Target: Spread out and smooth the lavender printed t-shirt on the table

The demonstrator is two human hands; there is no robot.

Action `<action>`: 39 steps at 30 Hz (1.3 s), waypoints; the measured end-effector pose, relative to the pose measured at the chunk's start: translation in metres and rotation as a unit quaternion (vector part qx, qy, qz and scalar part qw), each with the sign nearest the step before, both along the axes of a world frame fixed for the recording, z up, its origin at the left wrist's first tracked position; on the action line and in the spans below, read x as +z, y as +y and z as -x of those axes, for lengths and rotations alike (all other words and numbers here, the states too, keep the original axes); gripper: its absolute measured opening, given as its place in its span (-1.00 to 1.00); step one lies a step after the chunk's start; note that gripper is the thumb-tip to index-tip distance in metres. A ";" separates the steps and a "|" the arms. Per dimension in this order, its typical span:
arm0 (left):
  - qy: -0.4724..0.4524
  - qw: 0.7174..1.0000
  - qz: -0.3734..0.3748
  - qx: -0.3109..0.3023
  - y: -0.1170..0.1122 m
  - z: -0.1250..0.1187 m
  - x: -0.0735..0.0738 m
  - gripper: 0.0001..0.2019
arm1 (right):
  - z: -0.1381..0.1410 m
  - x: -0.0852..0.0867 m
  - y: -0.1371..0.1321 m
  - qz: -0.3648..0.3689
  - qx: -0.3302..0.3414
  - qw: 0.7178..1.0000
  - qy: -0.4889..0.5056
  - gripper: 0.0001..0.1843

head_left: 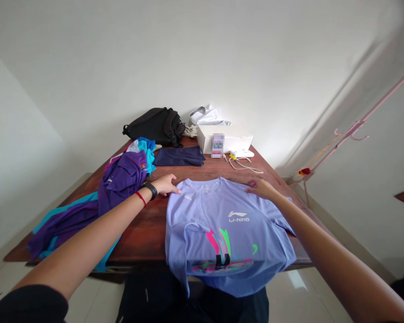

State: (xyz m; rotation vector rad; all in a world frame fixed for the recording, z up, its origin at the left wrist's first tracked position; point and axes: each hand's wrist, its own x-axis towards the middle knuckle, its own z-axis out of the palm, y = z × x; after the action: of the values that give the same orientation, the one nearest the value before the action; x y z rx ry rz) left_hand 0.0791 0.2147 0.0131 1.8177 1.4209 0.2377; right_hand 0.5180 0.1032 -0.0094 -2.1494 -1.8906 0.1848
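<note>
A lavender T-shirt [208, 206] with a white LI-NING print and pink, green and black graphics lies front side up. Its collar points away from me, and its lower part hangs over the table's near edge. The left sleeve area is bent down along that side. My left hand [165, 185], with a black wristband, is at the shirt's left shoulder; its thumb touches the fabric and stands apart from the index finger. At the opposite shoulder, my right hand [261, 188] rests its thumb on the cloth, fingers slightly apart.
Purple and turquoise clothes [121, 184] are heaped on the table [138, 240] at left. Behind lie a folded navy cloth [180, 156], a black bag [155, 125], a white box [205, 138] and a white device with a cable [242, 154]. A pink rack [353, 128] stands at right.
</note>
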 end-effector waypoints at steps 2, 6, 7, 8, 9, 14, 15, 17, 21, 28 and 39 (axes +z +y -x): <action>-0.030 1.000 0.001 -0.006 0.005 0.001 -0.003 -0.27 | -0.007 0.000 0.006 0.030 0.006 1.000 0.006 -0.71; -0.113 0.993 -0.015 -0.035 0.011 0.006 -0.004 -0.55 | -0.015 -0.001 0.013 0.058 0.035 0.998 0.013 -0.79; -0.130 0.991 -0.023 -0.038 0.012 0.008 -0.004 -0.56 | -0.016 -0.001 0.014 0.057 0.038 0.998 0.012 -0.78; -0.142 0.988 -0.035 -0.040 0.015 0.009 -0.005 -0.56 | -0.017 0.000 0.015 0.051 0.036 0.998 0.008 -0.77; -0.153 0.986 -0.049 -0.039 0.019 0.010 -0.005 -0.56 | -0.018 0.000 0.017 0.041 0.030 0.999 0.001 -0.75; -0.180 0.976 -0.117 -0.023 0.051 0.008 -0.006 -0.56 | -0.019 0.008 0.039 -0.003 -0.003 0.999 -0.046 -0.75; -0.179 0.975 -0.130 -0.019 0.060 0.007 -0.006 -0.57 | -0.018 0.009 0.046 -0.008 -0.010 0.998 -0.057 -0.75; -0.171 0.972 -0.162 -0.008 0.079 0.003 -0.006 -0.59 | -0.016 0.012 0.061 -0.026 -0.026 0.996 -0.077 -0.74; -0.128 0.963 -0.236 0.010 0.111 -0.008 -0.007 -0.76 | -0.009 0.015 0.086 -0.068 -0.055 0.990 -0.113 -0.68; -0.052 0.949 -0.311 0.004 0.093 -0.018 -0.001 -0.70 | 0.037 0.024 0.088 -0.137 -0.023 0.978 -0.155 -0.65; 0.067 0.974 -0.214 -0.030 -0.175 0.075 0.025 -0.58 | 0.231 0.037 -0.024 0.112 0.302 0.930 0.179 -0.78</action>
State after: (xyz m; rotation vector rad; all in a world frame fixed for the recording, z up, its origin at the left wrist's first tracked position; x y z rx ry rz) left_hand 0.0041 0.0401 0.0385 2.2587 1.4862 0.4245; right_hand 0.2869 0.0795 0.0276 -1.4338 -2.3107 0.8847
